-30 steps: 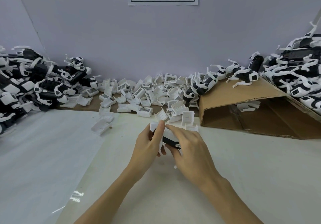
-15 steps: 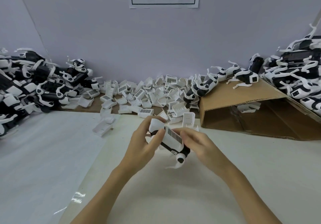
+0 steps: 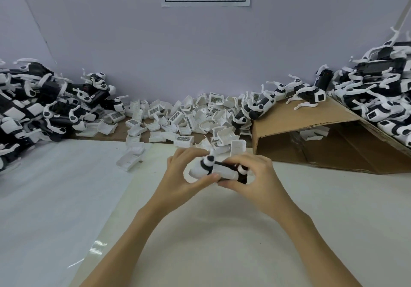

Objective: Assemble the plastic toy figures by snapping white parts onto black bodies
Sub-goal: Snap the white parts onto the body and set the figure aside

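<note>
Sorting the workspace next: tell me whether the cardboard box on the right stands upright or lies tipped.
Tipped. The cardboard box lies on its side, its open mouth facing the person, with finished toy figures resting on its slanting upper wall.

Between our left hand [image 3: 182, 175] and right hand [image 3: 255, 175] sits the toy figure [image 3: 215, 170], with loose parts [image 3: 178, 117] just behind them, a figure heap [image 3: 40, 108] far left, and a cardboard box [image 3: 311, 135] behind-right bearing more figures [image 3: 378, 99].

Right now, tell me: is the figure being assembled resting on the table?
No, the left hand and right hand hold the figure above the table.
</note>
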A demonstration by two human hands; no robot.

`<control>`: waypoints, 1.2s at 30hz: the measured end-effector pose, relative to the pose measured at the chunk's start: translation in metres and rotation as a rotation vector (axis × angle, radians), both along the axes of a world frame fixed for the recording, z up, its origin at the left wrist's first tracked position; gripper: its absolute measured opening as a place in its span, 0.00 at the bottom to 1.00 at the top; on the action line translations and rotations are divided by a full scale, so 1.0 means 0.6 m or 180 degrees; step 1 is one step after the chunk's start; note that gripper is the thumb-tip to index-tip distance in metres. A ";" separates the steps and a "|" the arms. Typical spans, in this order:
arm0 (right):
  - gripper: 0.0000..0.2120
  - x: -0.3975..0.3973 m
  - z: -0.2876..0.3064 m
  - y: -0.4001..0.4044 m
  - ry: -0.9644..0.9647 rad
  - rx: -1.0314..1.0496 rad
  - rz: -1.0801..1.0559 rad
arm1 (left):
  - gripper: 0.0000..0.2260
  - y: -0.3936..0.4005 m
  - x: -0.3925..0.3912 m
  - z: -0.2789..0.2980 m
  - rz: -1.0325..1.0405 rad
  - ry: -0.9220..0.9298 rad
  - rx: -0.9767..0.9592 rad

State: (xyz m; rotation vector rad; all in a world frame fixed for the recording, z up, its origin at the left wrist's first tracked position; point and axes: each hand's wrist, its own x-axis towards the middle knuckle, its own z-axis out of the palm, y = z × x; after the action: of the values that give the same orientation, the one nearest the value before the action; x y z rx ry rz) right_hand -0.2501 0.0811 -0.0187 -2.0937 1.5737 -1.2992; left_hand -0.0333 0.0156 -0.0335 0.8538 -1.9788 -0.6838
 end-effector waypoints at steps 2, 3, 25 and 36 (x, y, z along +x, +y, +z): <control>0.20 0.008 -0.007 -0.002 0.0353 -0.0077 -0.0093 | 0.16 0.000 -0.002 0.001 0.0003 0.0013 0.0117; 0.20 0.010 -0.010 -0.004 0.0384 -0.0055 -0.0132 | 0.15 -0.001 -0.002 0.001 0.0035 -0.0017 0.0210; 0.23 0.015 -0.037 -0.011 -0.0020 0.0107 0.0022 | 0.25 0.005 -0.016 0.001 0.0906 -0.0081 -0.0013; 0.26 0.031 -0.034 -0.005 0.0793 0.0397 -0.0555 | 0.33 -0.010 -0.008 0.001 0.0317 0.0902 0.1753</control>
State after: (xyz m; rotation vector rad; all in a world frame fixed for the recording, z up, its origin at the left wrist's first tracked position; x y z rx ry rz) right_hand -0.2315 0.0783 -0.0392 -2.1478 1.9239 -0.9878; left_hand -0.0382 0.0094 -0.0327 1.0973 -1.4995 -1.2473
